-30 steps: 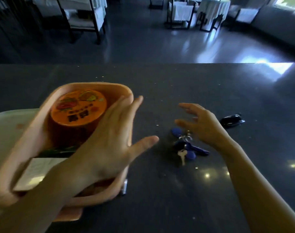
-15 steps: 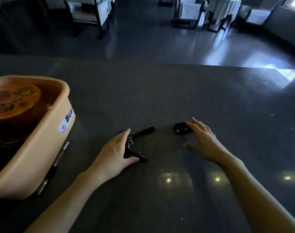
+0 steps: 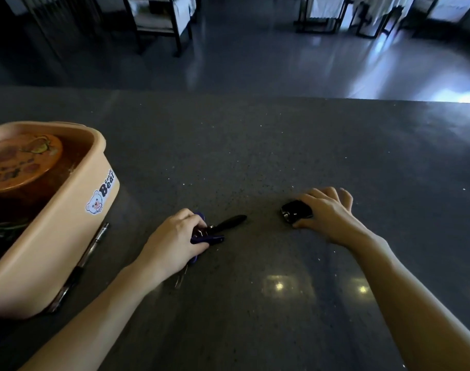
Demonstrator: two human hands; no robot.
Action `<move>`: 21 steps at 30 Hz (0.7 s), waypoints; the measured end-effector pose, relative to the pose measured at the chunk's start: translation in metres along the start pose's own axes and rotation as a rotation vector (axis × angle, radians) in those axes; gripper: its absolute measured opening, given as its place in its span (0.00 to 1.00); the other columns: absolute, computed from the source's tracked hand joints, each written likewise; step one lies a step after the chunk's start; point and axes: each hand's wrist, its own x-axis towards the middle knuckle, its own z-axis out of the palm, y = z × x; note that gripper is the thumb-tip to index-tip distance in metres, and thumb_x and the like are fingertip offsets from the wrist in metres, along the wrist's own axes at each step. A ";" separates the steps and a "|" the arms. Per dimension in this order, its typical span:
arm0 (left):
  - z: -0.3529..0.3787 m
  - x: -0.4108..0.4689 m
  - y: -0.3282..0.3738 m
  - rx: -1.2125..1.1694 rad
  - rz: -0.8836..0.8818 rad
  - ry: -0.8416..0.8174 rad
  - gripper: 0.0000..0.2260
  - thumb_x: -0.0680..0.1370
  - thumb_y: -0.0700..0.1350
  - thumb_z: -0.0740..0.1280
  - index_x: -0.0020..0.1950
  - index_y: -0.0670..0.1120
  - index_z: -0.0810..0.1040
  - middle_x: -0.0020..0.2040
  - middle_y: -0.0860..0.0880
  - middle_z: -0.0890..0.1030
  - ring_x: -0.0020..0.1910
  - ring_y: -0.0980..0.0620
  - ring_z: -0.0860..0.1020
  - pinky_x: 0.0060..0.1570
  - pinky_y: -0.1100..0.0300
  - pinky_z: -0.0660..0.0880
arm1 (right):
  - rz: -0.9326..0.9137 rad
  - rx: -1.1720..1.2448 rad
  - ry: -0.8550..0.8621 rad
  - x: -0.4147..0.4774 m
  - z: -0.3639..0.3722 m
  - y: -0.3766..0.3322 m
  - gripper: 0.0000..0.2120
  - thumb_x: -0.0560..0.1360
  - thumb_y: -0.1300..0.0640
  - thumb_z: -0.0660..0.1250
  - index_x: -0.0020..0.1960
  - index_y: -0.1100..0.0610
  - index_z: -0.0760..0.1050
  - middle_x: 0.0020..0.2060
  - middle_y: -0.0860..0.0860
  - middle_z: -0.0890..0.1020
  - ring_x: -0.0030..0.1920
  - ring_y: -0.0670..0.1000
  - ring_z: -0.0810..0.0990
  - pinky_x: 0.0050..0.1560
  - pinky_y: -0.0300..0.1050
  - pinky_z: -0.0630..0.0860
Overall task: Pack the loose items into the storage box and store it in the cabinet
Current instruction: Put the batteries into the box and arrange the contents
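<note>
1. Head view, your left hand (image 3: 172, 243) is low on the dark counter (image 3: 255, 156), fingers curled round a key bunch (image 3: 205, 236) with purple-blue tags. The thumb sits on its near side, so the grip is closed on it.
2. One black, slim piece (image 3: 229, 222) of that bunch sticks out past your fingers toward the right, lying flat on the counter.
3. Your right hand (image 3: 329, 212) is well apart from the left. Its fingers arch over a small black fob (image 3: 295, 212) and the thumb is against the fob's near edge. It is pinched between them and sits on the counter.
4. Storage box (image 3: 67, 231), peach plastic, stands at the far left of the counter. It has no lid on and a bear sticker (image 3: 100, 196) on the wall facing you.
5. Inside the box is an orange tin (image 3: 22, 162) with a round printed top. The dark stuff below it is too dim to tell.
6. Pen (image 3: 94, 245) lies on the counter, right along the box's base, touching or nearly so.
7. Beyond the counter is a shiny floor with chairs (image 3: 158, 20) at the top.
</note>
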 end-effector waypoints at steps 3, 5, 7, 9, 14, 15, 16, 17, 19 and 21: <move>-0.003 -0.001 0.000 -0.051 0.022 0.021 0.10 0.71 0.42 0.71 0.52 0.46 0.78 0.50 0.52 0.73 0.46 0.53 0.75 0.45 0.61 0.72 | 0.007 -0.046 0.023 0.001 -0.001 -0.001 0.22 0.68 0.40 0.69 0.59 0.45 0.72 0.57 0.44 0.73 0.64 0.51 0.63 0.67 0.58 0.44; -0.007 -0.003 0.000 -0.085 0.026 0.029 0.09 0.72 0.41 0.71 0.51 0.45 0.79 0.49 0.51 0.74 0.45 0.54 0.75 0.46 0.59 0.73 | 0.032 0.004 0.055 0.000 -0.001 -0.006 0.22 0.66 0.39 0.70 0.56 0.47 0.74 0.54 0.45 0.75 0.61 0.50 0.68 0.66 0.54 0.46; -0.013 -0.007 0.000 -0.112 0.025 0.066 0.09 0.72 0.42 0.71 0.51 0.46 0.79 0.49 0.51 0.74 0.45 0.55 0.75 0.45 0.61 0.74 | 0.032 0.105 0.066 0.001 -0.002 -0.013 0.21 0.65 0.39 0.71 0.54 0.49 0.75 0.49 0.46 0.75 0.55 0.49 0.72 0.63 0.50 0.55; -0.023 -0.012 -0.001 -0.128 0.034 0.127 0.09 0.71 0.42 0.71 0.51 0.45 0.80 0.47 0.52 0.75 0.44 0.57 0.75 0.46 0.65 0.73 | 0.035 0.237 0.037 0.004 -0.006 -0.026 0.22 0.64 0.40 0.72 0.54 0.48 0.75 0.47 0.47 0.75 0.50 0.50 0.74 0.56 0.50 0.69; -0.071 -0.031 0.001 -0.134 0.041 0.281 0.07 0.70 0.42 0.72 0.47 0.43 0.80 0.44 0.52 0.76 0.40 0.59 0.75 0.42 0.74 0.69 | -0.060 0.341 0.110 0.019 -0.019 -0.075 0.23 0.62 0.41 0.74 0.54 0.48 0.75 0.46 0.45 0.74 0.46 0.47 0.73 0.45 0.45 0.72; -0.084 -0.036 0.001 -0.135 0.040 0.309 0.07 0.70 0.42 0.72 0.46 0.44 0.80 0.44 0.52 0.76 0.41 0.58 0.76 0.43 0.72 0.70 | -0.078 0.352 0.125 0.021 -0.022 -0.087 0.23 0.62 0.41 0.74 0.53 0.47 0.75 0.46 0.45 0.74 0.46 0.47 0.73 0.44 0.44 0.71; -0.098 -0.040 0.000 -0.137 0.044 0.334 0.06 0.70 0.43 0.72 0.45 0.45 0.80 0.43 0.53 0.77 0.41 0.58 0.76 0.43 0.70 0.71 | -0.094 0.361 0.134 0.022 -0.027 -0.097 0.23 0.62 0.41 0.74 0.53 0.47 0.75 0.45 0.45 0.74 0.46 0.46 0.72 0.44 0.43 0.70; -0.112 -0.044 -0.001 -0.133 0.052 0.359 0.05 0.69 0.44 0.72 0.44 0.46 0.80 0.43 0.53 0.77 0.41 0.57 0.76 0.43 0.69 0.71 | -0.113 0.370 0.140 0.023 -0.032 -0.109 0.23 0.61 0.41 0.74 0.53 0.47 0.75 0.45 0.44 0.74 0.46 0.46 0.73 0.43 0.42 0.69; -0.146 -0.053 -0.010 -0.109 0.065 0.431 0.05 0.69 0.45 0.72 0.42 0.47 0.79 0.42 0.53 0.77 0.41 0.57 0.75 0.41 0.69 0.70 | -0.159 0.384 0.152 0.025 -0.043 -0.137 0.23 0.61 0.41 0.74 0.52 0.47 0.76 0.44 0.44 0.75 0.45 0.46 0.73 0.39 0.35 0.67; -0.182 -0.062 -0.023 -0.108 0.060 0.521 0.07 0.70 0.48 0.71 0.44 0.48 0.79 0.42 0.52 0.77 0.41 0.57 0.76 0.43 0.66 0.71 | -0.201 0.378 0.172 0.027 -0.057 -0.170 0.22 0.61 0.42 0.74 0.52 0.48 0.76 0.43 0.45 0.75 0.44 0.46 0.73 0.38 0.31 0.64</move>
